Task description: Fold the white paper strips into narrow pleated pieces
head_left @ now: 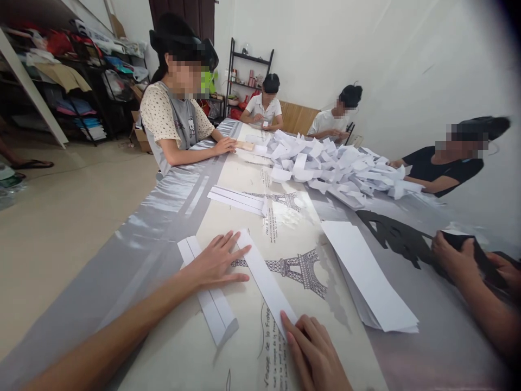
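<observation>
A narrow folded strip of white paper (264, 277) lies slantwise on the printed table runner (325, 320). My left hand (215, 260) is spread open, its fingertips touching the strip near its far end. At the near end my right hand (315, 347) has its fingers closed together at the strip's edge, one fingertip on the paper. Under and beside my left hand lie other folded paper strips (217, 312), one end curling up. A stack of flat white paper sheets (370, 277) rests to the right of my right hand.
Farther up the table are more folded strips (236, 200) and a large heap of white paper pieces (325, 163). Several people sit around the table. At the right edge, another person's hands (459, 255) hold something black beside a black flat object (394, 236).
</observation>
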`<state>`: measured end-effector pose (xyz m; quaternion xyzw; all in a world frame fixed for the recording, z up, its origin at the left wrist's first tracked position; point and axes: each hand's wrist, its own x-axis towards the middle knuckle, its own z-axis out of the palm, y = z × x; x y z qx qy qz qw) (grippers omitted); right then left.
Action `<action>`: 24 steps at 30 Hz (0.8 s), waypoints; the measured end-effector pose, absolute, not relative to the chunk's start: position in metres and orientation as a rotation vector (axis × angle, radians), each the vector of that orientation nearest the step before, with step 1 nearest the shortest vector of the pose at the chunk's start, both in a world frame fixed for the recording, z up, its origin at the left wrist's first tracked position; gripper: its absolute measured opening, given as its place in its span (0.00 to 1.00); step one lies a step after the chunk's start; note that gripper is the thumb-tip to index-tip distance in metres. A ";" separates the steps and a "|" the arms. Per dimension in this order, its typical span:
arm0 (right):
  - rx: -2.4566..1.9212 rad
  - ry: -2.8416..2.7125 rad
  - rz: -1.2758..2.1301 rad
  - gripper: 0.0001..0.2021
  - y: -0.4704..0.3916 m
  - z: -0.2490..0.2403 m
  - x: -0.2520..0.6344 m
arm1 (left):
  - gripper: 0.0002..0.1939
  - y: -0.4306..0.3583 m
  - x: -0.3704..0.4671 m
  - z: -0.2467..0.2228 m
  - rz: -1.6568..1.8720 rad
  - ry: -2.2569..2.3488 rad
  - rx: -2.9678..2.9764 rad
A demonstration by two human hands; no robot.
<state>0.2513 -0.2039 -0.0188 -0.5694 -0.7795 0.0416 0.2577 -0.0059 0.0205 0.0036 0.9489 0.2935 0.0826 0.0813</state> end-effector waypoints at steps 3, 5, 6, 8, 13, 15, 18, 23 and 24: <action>-1.517 -2.129 0.100 0.26 -0.202 -0.019 0.252 | 0.40 0.023 -0.011 0.004 0.244 0.810 2.804; -1.508 -2.143 0.101 0.26 -0.201 -0.018 0.253 | 0.38 0.026 -0.015 0.005 0.236 0.739 2.793; -1.504 -2.147 0.104 0.26 -0.201 -0.018 0.254 | 0.36 0.027 -0.017 0.007 0.224 0.708 2.791; -1.508 -2.157 0.128 0.26 -0.202 -0.018 0.256 | 0.34 0.029 -0.020 0.010 0.203 0.664 2.793; -1.548 -2.175 0.179 0.26 -0.205 -0.019 0.258 | 0.31 0.028 -0.018 0.008 0.244 0.682 2.845; -1.548 -2.171 0.157 0.26 -0.206 -0.020 0.258 | 0.30 0.030 -0.017 0.004 0.261 0.726 2.882; -1.546 -2.172 0.122 0.27 -0.206 -0.021 0.257 | 0.29 0.041 -0.021 -0.002 0.295 0.833 2.924; -1.534 -2.189 0.090 0.25 -0.204 -0.019 0.258 | 0.28 0.050 -0.026 -0.005 0.322 1.057 2.900; -1.527 -2.185 0.083 0.24 -0.203 -0.019 0.257 | 0.28 0.049 -0.025 -0.005 0.320 1.074 2.897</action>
